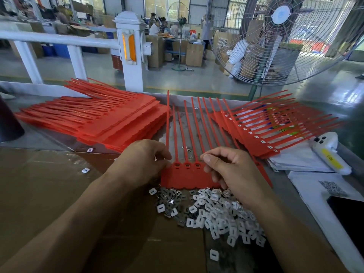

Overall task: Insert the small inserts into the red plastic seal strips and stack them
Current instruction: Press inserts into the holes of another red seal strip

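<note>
A red seal strip (185,177) with several long tails pointing away lies in front of me, its flat tag edge toward a pile of small white and grey inserts (216,211). My left hand (141,160) grips the strip's left end, fingers curled over its top edge. My right hand (226,170) hovers over the strip's right part with thumb and forefinger pinched together; whether an insert sits between them I cannot tell. Three square sockets show between the hands. A stack of red strips (102,119) lies at the left, another stack (271,131) with white inserts at the right.
Cardboard (49,194) covers the near table. Stray inserts (85,170) lie on it. White papers (307,186), a white bottle-like device (331,152) and a dark phone (348,211) lie at the right. A large fan (285,36) and a white railing (130,52) stand behind.
</note>
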Demonstrator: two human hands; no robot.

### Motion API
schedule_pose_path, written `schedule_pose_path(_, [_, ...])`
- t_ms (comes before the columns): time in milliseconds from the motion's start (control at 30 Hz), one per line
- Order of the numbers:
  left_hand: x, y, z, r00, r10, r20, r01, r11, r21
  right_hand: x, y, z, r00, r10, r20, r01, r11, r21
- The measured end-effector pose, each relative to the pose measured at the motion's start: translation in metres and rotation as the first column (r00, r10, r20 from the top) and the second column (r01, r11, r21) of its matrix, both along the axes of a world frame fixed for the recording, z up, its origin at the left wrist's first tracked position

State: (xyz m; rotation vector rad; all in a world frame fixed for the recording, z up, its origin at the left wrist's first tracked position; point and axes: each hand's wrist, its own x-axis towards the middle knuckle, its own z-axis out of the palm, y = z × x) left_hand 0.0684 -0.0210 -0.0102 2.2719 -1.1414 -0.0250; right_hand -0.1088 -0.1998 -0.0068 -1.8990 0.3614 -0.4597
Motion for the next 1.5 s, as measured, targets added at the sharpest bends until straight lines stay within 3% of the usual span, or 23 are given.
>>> schedule_pose_path(400, [-0.002, 0.001, 0.002, 0.998, 0.04, -0.042, -0.038, 0.998, 0.044, 0.006, 0.003, 0.008, 1.0, 0.013, -0.023, -0.014, 0.999, -0.039])
schedule_pose_path(567, [-0.001, 0.001, 0.005, 0.996, 0.029, -0.09, -0.026, 0.999, 0.034, 0.021, 0.007, 0.023, 0.992, 0.068, -0.105, -0.074, 0.996, -0.056])
schedule_pose_path(700, [0.0, 0.0, 0.003, 0.989, 0.114, -0.098, -0.117, 0.993, -0.027, 0.031, 0.01, 0.023, 0.99, 0.052, -0.134, -0.058, 0.998, -0.038])
schedule_pose_path(1200, [-0.009, -0.007, 0.004, 0.954, 0.231, -0.19, -0.22, 0.972, 0.08, 0.03, 0.012, 0.002, 0.986, 0.034, -0.166, -0.036, 0.999, -0.011])
schedule_pose_path(1500, [-0.007, -0.011, -0.001, 0.958, 0.257, -0.13, -0.249, 0.966, 0.075, 0.032, 0.011, -0.003, 0.982, 0.026, -0.187, -0.033, 0.999, -0.033])
